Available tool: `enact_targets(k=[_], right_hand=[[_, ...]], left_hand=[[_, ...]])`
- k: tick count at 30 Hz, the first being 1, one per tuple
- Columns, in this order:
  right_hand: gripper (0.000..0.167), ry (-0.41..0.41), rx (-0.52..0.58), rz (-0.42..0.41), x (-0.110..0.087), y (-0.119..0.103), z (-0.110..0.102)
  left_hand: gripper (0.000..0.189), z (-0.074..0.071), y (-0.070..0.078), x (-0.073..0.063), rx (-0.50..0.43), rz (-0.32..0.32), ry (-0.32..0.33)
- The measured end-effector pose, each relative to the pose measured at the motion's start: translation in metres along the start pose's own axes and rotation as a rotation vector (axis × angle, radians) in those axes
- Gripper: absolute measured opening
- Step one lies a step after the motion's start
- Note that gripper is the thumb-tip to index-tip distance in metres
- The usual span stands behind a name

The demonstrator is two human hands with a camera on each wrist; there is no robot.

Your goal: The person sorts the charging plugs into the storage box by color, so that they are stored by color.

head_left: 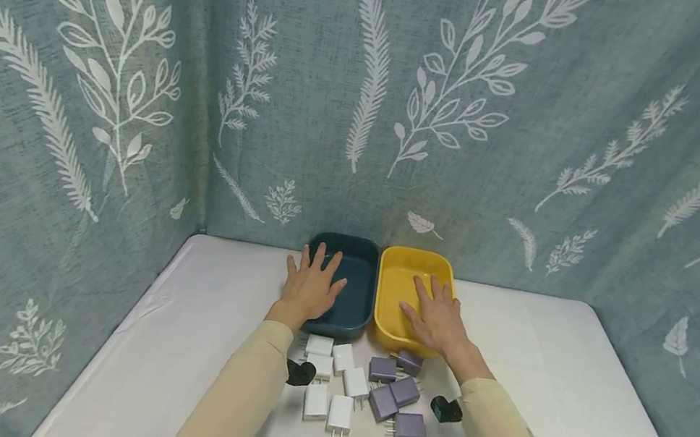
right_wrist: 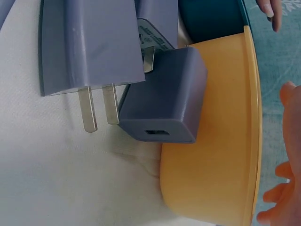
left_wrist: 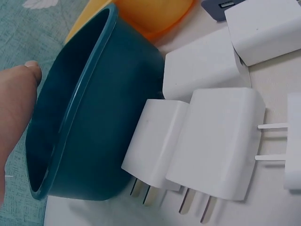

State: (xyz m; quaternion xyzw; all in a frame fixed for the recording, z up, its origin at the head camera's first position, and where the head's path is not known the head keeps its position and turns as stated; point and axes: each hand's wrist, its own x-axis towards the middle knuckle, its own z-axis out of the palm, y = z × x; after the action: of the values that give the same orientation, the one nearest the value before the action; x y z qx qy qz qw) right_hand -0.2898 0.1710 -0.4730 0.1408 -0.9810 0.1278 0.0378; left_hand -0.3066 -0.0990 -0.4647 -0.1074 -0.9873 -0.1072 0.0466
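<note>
My left hand (head_left: 310,288) spreads its fingers over the left side of a dark teal bin (head_left: 358,285), holding nothing. Over the right side of a yellow bin (head_left: 396,282) my right hand (head_left: 438,317) is spread as well, with nothing in its grasp. The two bins stand side by side at the back of the table. In front of the teal bin lie several white plug chargers (head_left: 340,414), some with metal prongs showing. Several purple plug chargers (head_left: 409,428) lie before the yellow bin. In the right wrist view one purple charger (right_wrist: 164,94) overlaps the yellow bin's wall.
A white cloth (head_left: 542,359) covers the table. Behind it hangs a blue-green curtain (head_left: 312,97) with white leaf patterns, which also runs along both sides. A black wrist strap (head_left: 300,373) shows at the left sleeve and another (head_left: 446,410) at the right.
</note>
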Motion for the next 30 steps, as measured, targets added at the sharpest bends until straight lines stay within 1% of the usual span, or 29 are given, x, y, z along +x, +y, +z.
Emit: enact_targets(k=[4,10,12,15,19,21,26,30], right_hand=[[0.067,0.007,-0.001,0.001,-0.002,0.000,-0.003],[0.066,0.027,0.030,-0.016,-0.005,-0.002,-0.005],[0.065,0.041,0.039,-0.022,-0.007,-0.002,-0.005],[0.061,0.087,0.062,-0.029,-0.009,-0.002,-0.004],[0.056,0.159,0.106,-0.052,-0.011,0.002,-0.003],[0.055,0.174,0.122,-0.065,-0.013,0.004,-0.002],[0.052,0.195,0.147,-0.097,-0.021,0.006,-0.001],[0.045,0.261,0.161,-0.130,-0.028,0.005,0.000]], left_hand=[[0.060,0.000,-0.002,-0.001,-0.028,0.003,0.006],[0.060,-0.001,-0.004,-0.007,-0.043,-0.001,0.020],[0.060,-0.001,-0.004,-0.009,-0.061,0.002,0.033],[0.059,0.002,-0.004,-0.011,-0.101,0.014,0.080],[0.057,0.007,-0.004,-0.014,-0.149,0.013,0.163],[0.055,0.010,-0.004,-0.016,-0.179,0.000,0.195],[0.052,0.018,-0.004,-0.021,-0.292,-0.042,0.258],[0.050,0.027,-0.007,-0.025,-0.329,-0.076,0.313]])
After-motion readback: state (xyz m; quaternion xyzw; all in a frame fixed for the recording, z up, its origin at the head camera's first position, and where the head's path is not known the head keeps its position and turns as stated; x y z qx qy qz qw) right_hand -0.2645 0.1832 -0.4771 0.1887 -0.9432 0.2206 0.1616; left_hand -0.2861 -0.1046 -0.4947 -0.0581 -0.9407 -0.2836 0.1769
